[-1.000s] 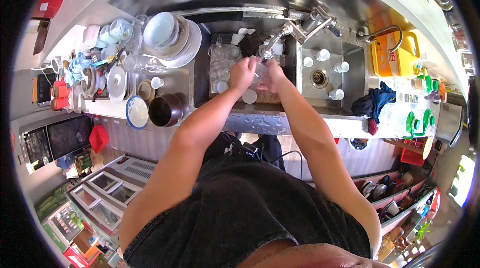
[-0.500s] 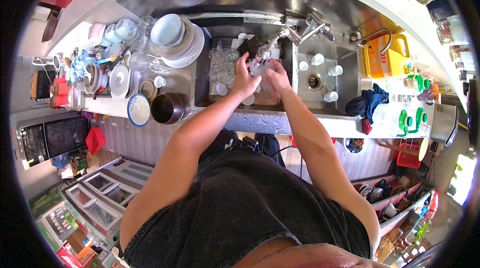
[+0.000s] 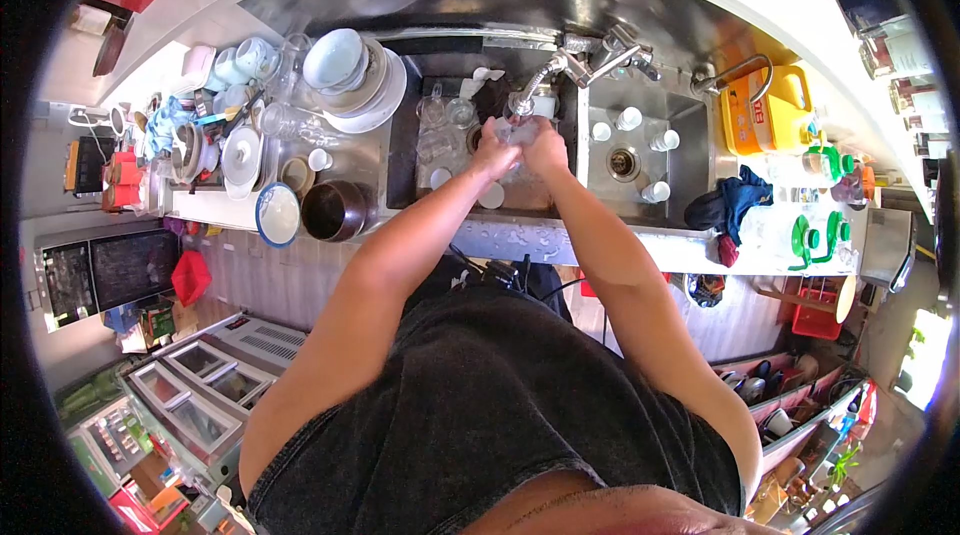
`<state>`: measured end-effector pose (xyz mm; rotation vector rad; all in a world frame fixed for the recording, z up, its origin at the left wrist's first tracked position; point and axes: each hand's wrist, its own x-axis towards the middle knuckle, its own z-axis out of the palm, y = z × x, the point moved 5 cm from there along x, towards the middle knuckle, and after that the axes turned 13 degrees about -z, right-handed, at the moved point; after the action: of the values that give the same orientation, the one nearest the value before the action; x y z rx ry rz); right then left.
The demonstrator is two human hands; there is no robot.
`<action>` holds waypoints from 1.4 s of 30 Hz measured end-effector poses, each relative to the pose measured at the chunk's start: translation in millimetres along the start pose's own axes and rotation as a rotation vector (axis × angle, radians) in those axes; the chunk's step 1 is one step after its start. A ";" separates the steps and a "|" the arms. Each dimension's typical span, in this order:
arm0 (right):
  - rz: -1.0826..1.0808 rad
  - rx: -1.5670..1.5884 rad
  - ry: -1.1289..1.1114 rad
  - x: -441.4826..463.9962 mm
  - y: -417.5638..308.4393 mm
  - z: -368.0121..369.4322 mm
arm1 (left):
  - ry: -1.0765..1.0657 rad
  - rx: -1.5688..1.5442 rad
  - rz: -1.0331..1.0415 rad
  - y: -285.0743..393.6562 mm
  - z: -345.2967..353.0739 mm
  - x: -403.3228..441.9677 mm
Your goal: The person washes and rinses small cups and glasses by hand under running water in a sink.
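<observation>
My left hand (image 3: 491, 151) and my right hand (image 3: 545, 147) are together over the left sink basin (image 3: 400, 170), just below the spray head of the faucet (image 3: 522, 103). Between them is a small translucent, whitish thing (image 3: 515, 129); fingers of both hands are closed around it. Its shape is partly hidden, so I cannot tell its kind. Left of my hands, several clear glasses (image 3: 436, 113) lie in the basin. A round whitish piece (image 3: 491, 196) sits near the basin's front wall.
Several white cups (image 3: 663, 140) stand around the drain (image 3: 622, 164) in the right basin. Stacked bowls (image 3: 335, 57) and a dark pot (image 3: 333, 211) occupy the left counter. To the right are a yellow jug (image 3: 770, 115), a dark cloth (image 3: 735, 207) and green-capped bottles (image 3: 805, 235).
My hands have drawn closer together and slightly lower. Their fingers, more spread earlier, are now closed around the translucent thing below the faucet.
</observation>
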<state>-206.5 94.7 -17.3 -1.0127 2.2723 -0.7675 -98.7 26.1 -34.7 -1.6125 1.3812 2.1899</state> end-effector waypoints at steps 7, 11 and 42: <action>0.044 0.383 -0.078 20.0 24.6 36.3 | -0.024 0.152 0.003 9.2 -22.0 -0.6; -0.347 -0.047 0.131 0.7 -22.2 12.1 | -0.054 -0.076 -0.222 -10.7 -34.4 35.2; -0.023 0.186 0.009 46.6 35.6 55.8 | -0.644 -0.833 -0.337 -49.7 2.3 89.7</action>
<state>-213.7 62.6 -91.2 -0.9506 2.1529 -0.9748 -112.7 19.9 -136.2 -0.9568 0.0087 2.8167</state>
